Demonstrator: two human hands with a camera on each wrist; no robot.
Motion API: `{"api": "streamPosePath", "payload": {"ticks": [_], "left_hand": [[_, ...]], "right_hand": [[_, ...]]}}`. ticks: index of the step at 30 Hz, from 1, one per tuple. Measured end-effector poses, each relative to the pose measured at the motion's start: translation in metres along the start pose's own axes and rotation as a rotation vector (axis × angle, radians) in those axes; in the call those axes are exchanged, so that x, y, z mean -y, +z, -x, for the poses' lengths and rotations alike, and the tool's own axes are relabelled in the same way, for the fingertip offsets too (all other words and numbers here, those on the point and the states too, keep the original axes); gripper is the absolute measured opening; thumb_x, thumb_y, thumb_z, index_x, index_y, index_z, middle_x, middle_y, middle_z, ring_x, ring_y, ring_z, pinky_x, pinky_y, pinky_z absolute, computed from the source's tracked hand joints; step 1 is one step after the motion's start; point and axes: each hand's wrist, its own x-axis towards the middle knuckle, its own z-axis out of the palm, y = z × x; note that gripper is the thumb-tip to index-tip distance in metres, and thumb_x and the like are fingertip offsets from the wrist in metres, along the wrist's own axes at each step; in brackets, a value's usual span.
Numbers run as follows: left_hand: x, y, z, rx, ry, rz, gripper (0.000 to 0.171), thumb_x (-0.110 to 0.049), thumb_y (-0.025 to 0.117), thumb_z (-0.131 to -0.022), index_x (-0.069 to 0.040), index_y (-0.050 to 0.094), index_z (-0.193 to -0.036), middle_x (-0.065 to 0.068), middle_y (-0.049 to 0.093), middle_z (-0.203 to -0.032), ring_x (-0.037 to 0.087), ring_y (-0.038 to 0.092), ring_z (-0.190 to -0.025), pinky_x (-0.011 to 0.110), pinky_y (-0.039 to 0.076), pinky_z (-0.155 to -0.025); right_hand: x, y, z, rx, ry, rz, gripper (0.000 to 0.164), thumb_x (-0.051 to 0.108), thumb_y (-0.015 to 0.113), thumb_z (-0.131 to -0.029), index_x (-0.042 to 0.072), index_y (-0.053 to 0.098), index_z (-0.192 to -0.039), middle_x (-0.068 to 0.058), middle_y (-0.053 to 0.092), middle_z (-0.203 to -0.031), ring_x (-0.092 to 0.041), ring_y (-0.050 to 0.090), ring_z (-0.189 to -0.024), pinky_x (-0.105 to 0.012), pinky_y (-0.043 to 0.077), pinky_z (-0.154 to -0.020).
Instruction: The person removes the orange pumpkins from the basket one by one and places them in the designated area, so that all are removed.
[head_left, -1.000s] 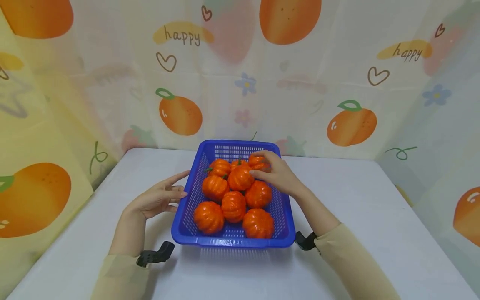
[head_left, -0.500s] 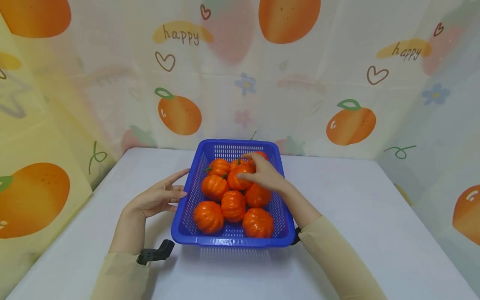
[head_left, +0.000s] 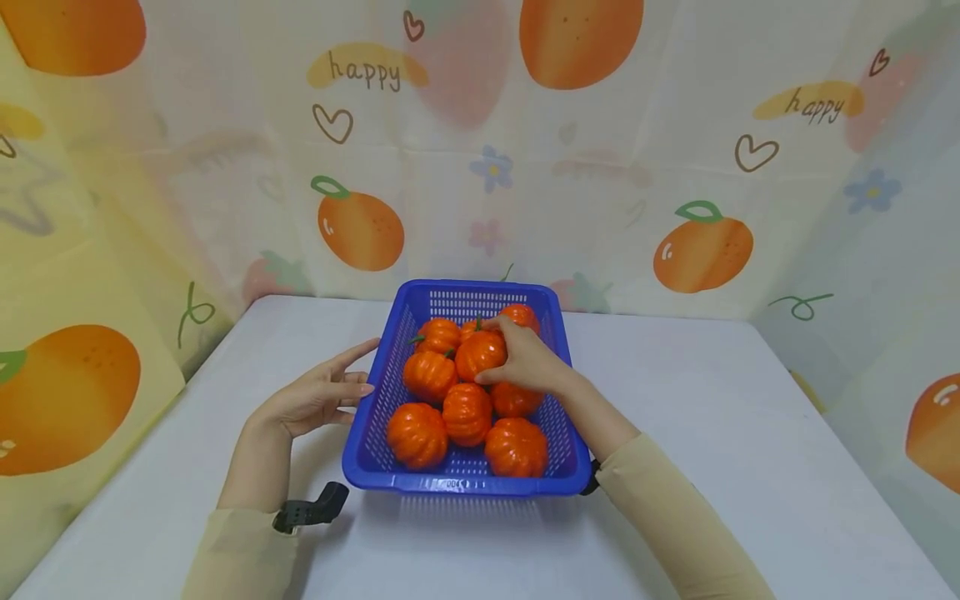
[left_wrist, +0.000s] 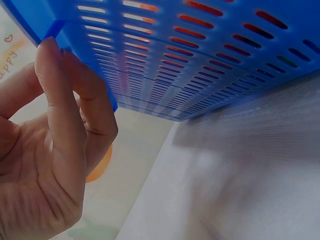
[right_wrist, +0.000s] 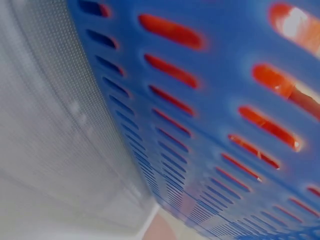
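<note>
A blue plastic basket (head_left: pixel 465 483) with slotted walls holds several small orange pumpkins, some with green stems. My right hand (head_left: pixel 525 357) reaches in over the basket's right side and grips a pumpkin (head_left: pixel 478 357) near the middle, thumb on its near side and fingers at its far side. My left hand (head_left: pixel 318 398) holds the basket's left rim with its fingertips. In the left wrist view, bent fingers (left_wrist: pixel 65 105) meet the rim from outside. The right wrist view shows only the basket's outer wall (right_wrist: pixel 200 125), with orange through the slots.
The basket stands on a white-covered table (head_left: pixel 712 442). Behind it hangs a fruit-patterned curtain (head_left: pixel 555 183), and a yellowish one (head_left: pixel 82 275) closes the left side. A black wrist mount (head_left: pixel 311 508) sits on the left forearm.
My right hand has moved left and slightly nearer within the basket, from beside the middle pumpkin to a grip on it. The left hand and the basket have stayed in place.
</note>
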Motion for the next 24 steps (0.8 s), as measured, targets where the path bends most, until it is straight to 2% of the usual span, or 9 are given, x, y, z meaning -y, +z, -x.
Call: {"api": "streamPosePath", "payload": {"ticks": [7,10,13,16,20,24], "left_hand": [[0.0,0.001,0.0,-0.011,0.022,-0.007,0.08,-0.01,0.054,-0.098,-0.021,0.005,-0.16,-0.003,0.071,-0.106,0.011,0.072,-0.088,0.03,0.062,-0.078],[0.001,0.001,0.001,-0.017,0.021,-0.013,0.08,-0.011,0.055,-0.098,-0.021,0.006,-0.16,-0.003,0.07,-0.104,0.01,0.072,-0.087,0.03,0.062,-0.078],[0.001,0.002,0.003,-0.018,0.017,-0.015,0.08,-0.011,0.055,-0.098,-0.02,0.006,-0.16,-0.003,0.07,-0.104,0.01,0.072,-0.087,0.03,0.062,-0.079],[0.001,0.003,0.002,-0.012,0.016,-0.018,0.079,-0.012,0.055,-0.098,-0.021,0.006,-0.16,-0.003,0.069,-0.105,0.01,0.072,-0.088,0.03,0.062,-0.079],[0.002,0.004,0.002,-0.016,0.013,-0.022,0.079,-0.013,0.054,-0.099,-0.021,0.006,-0.16,-0.004,0.069,-0.104,0.01,0.072,-0.087,0.03,0.062,-0.079],[0.002,0.003,0.003,-0.026,0.02,-0.031,0.078,-0.013,0.054,-0.099,-0.021,0.006,-0.16,-0.004,0.069,-0.103,0.01,0.072,-0.086,0.03,0.062,-0.079]], "right_hand": [[0.001,-0.001,0.002,-0.041,0.018,-0.036,0.081,0.028,0.081,-0.079,0.006,0.036,-0.143,-0.014,0.052,-0.139,-0.03,0.057,-0.124,-0.049,0.049,-0.108],[0.001,-0.001,0.003,-0.07,0.015,-0.019,0.085,0.028,0.081,-0.077,0.006,0.035,-0.146,-0.015,0.049,-0.141,-0.031,0.055,-0.125,-0.049,0.048,-0.11],[0.001,-0.001,0.005,-0.099,0.031,0.019,0.087,0.03,0.08,-0.076,0.009,0.035,-0.148,-0.017,0.042,-0.144,-0.032,0.054,-0.127,-0.051,0.047,-0.111],[0.001,-0.001,0.009,-0.139,0.063,0.026,0.085,0.031,0.079,-0.074,0.014,0.039,-0.146,-0.018,0.04,-0.139,-0.034,0.056,-0.121,-0.053,0.051,-0.105],[0.001,-0.002,0.011,-0.194,0.08,0.004,0.079,0.032,0.079,-0.072,0.014,0.044,-0.141,-0.017,0.039,-0.132,-0.034,0.056,-0.115,-0.053,0.054,-0.1],[0.0,-0.003,0.01,-0.246,0.074,-0.061,0.077,0.032,0.079,-0.073,0.01,0.042,-0.137,-0.014,0.043,-0.133,-0.031,0.058,-0.113,-0.049,0.056,-0.099]]}}
